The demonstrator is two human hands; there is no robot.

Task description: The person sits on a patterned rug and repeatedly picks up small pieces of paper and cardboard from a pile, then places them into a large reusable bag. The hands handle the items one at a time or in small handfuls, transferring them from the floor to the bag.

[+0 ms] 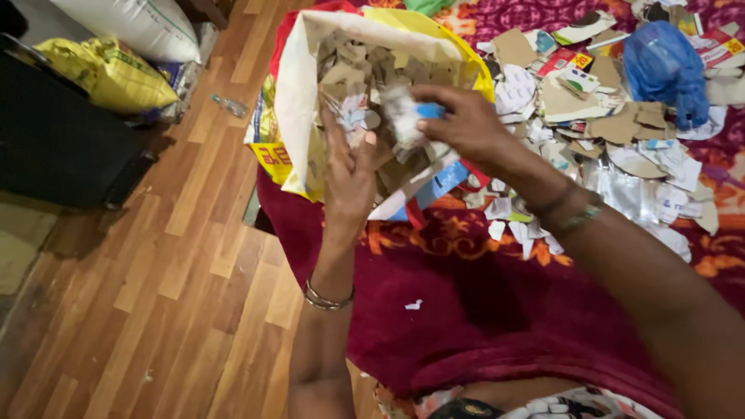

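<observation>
While both hands hover over the sack mouth:
Right hand (458, 124): pinched on crumpled paper scrap (405, 112).
Left hand (349, 174): fingers spread, empty, touching scraps.
Sack (291, 116): woven plastic, at blanket's (466, 302) left edge, full of torn cardboard.

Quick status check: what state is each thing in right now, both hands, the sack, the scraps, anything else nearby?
right hand: closed on a crumpled paper scrap, over the sack mouth
left hand: open, fingers up, at the sack mouth
sack: open, full of cardboard pieces
cardboard and paper scraps: scattered loose on the red cloth
blue plastic bag: crumpled, lying among the scraps
yellow bag: on the floor, slumped
</observation>
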